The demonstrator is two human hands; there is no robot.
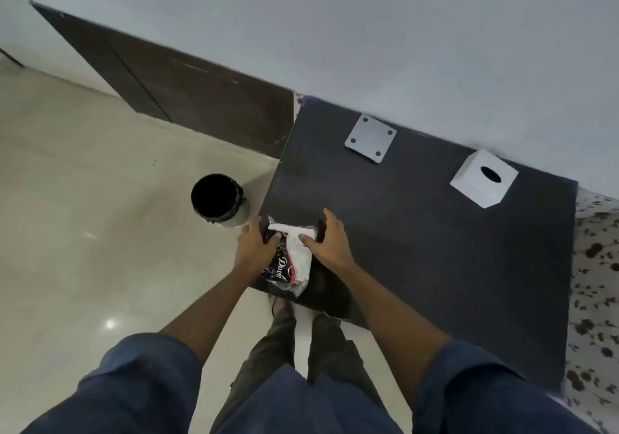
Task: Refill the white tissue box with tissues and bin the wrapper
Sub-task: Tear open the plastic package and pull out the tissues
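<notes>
A pack of white tissues point(299, 255) in a black and clear printed wrapper point(282, 271) lies at the near left corner of the dark table point(418, 249). My left hand point(256, 245) grips the pack's left side. My right hand point(330, 241) holds its right side, thumb pressed on the white tissues. The white tissue box point(479, 182), cube-shaped with a dark oval slot on top, stands at the table's far right, well away from both hands. A round bin point(217, 199) with a black liner stands on the floor left of the table.
A grey square plate point(370, 138) with corner holes lies at the table's far edge by the white wall. A dark wooden panel point(187, 88) leans along the wall to the left. A floral-patterned cloth point(594, 276) lies right of the table. The floor is glossy cream tile.
</notes>
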